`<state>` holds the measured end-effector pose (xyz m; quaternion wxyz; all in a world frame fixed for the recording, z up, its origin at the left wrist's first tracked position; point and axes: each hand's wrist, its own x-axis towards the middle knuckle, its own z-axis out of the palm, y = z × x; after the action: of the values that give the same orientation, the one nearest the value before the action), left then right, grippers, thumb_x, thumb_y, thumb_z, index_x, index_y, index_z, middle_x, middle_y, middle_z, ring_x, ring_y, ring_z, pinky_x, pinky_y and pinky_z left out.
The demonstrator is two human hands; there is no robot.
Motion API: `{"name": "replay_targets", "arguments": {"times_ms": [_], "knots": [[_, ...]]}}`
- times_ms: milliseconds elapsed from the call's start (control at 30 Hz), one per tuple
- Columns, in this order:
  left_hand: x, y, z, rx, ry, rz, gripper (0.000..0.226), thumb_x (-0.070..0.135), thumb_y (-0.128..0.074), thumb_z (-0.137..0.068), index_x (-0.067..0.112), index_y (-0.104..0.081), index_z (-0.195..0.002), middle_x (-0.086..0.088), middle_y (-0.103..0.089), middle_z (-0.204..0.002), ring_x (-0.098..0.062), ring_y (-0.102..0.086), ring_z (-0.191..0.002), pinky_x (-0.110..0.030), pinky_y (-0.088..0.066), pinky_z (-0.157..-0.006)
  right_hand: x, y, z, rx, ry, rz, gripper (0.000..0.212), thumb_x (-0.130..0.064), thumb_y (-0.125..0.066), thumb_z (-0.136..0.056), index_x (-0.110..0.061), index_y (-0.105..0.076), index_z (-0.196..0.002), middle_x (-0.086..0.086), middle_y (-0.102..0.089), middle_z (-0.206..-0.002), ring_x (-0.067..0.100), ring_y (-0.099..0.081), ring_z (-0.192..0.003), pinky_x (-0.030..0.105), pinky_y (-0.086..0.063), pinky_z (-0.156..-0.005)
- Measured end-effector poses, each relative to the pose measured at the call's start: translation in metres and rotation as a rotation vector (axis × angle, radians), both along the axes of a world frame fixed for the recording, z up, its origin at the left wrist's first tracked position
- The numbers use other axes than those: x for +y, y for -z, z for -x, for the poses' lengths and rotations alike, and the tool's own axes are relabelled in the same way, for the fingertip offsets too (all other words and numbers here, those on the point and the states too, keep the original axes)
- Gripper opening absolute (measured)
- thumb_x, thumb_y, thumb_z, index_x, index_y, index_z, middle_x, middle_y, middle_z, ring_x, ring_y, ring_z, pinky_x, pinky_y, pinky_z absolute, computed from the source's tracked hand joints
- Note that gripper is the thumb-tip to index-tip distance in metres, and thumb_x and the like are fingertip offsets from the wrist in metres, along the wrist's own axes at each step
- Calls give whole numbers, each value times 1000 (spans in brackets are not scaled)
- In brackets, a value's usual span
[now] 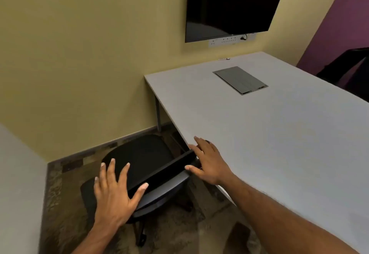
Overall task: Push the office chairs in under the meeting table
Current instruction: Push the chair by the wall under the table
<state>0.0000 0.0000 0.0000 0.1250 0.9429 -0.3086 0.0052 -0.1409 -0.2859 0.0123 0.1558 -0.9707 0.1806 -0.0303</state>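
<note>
Touching the office chair (139, 154) at its backrest top: left hand (117, 192) spread wide, thumb on the rail; right hand (208, 164) flat, fingers straight, at the end by the counter (279, 134) edge. Gripping nothing. Parked beside the counter, seat outside it.

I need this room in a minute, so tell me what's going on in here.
A person is at the black office chair beside the meeting table, both hands open at the top of its backrest: the left hand at one end, the right hand at the end by the table's edge. The seat is not yet under the table.
</note>
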Motion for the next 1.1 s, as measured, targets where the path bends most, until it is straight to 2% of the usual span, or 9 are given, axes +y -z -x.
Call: {"name": "replay_targets", "arguments": {"times_ms": [67, 133, 200, 333, 433, 500, 600, 833, 1100], "knots": [[4, 0, 4, 74, 13, -79, 106, 95, -10, -73, 28, -38, -150, -10, -21, -163, -30, -11, -152, -54, -22, -117, 7, 5, -3, 116, -39, 9, 80, -76, -32, -92, -31, -21, -158, 0, -5, -169, 19, 2, -155, 42, 3, -123], [5, 0, 6, 116, 77, -114, 119, 100, 1, -63, 30, -43, -147, 1, -39, -156, -19, -37, -143, -41, -37, -110, 12, 12, -3, 171, -19, 6, 83, -79, -25, -91, -31, -18, -159, 0, -3, -169, 18, 6, -155, 43, 8, -122], [7, 0, 1, 109, 117, -106, 123, 102, 3, -58, 30, -43, -147, 10, -50, -146, -10, -51, -129, -35, -44, -102, 15, 14, -7, 169, -6, 12, 85, -81, -21, -89, -32, -17, -159, -1, -2, -169, 18, 7, -155, 44, 10, -122], [8, 0, -9, 133, 156, -117, 125, 107, -10, -54, 30, -39, -148, 12, -49, -147, -9, -50, -131, -34, -45, -104, 13, 11, -9, 175, -2, 31, 89, -85, -19, -85, -33, -20, -158, -1, -10, -168, 20, 2, -155, 45, 8, -122], [13, -2, -18, 159, 164, -133, 125, 108, -18, -52, 31, -40, -148, 13, -48, -148, -10, -48, -133, -34, -43, -106, 15, 9, -14, 161, -22, 35, 96, -91, -22, -79, -33, -28, -155, 0, -25, -161, 23, -11, -152, 53, 2, -124], [19, -5, -23, 176, 186, -142, 127, 109, -22, -49, 32, -39, -149, 14, -46, -149, -9, -47, -134, -33, -42, -108, 13, 7, -15, 166, -62, 10, 98, -95, -32, -75, -34, -33, -151, -1, -35, -149, 24, -26, -142, 55, -16, -122], [34, -11, -37, 211, 216, -150, 129, 110, -27, -45, 33, -40, -148, 15, -46, -149, -8, -46, -134, -34, -42, -109, 11, 0, -21, 203, -129, -23, 100, -98, -39, -68, -36, -38, -147, -6, -41, -131, 17, -36, -121, 42, -43, -106], [57, -17, -80, 247, 341, -115, 121, 107, -37, -47, 37, -41, -146, 20, -47, -145, -1, -46, -131, -27, -40, -109, 29, 4, -44, 288, -223, 42, 111, -102, -32, -63, -32, -40, -149, -7, -51, -144, 18, -49, -128, 36, -34, -110], [45, -16, -128, 225, 431, -141, 108, 103, -42, -53, 40, -46, -141, 24, -53, -136, 1, -51, -123, -26, -43, -102, 41, 12, -58, 250, -104, 54, 106, -102, -30, -66, -35, -41, -147, -10, -53, -142, 16, -49, -127, 36, -31, -111]]}}
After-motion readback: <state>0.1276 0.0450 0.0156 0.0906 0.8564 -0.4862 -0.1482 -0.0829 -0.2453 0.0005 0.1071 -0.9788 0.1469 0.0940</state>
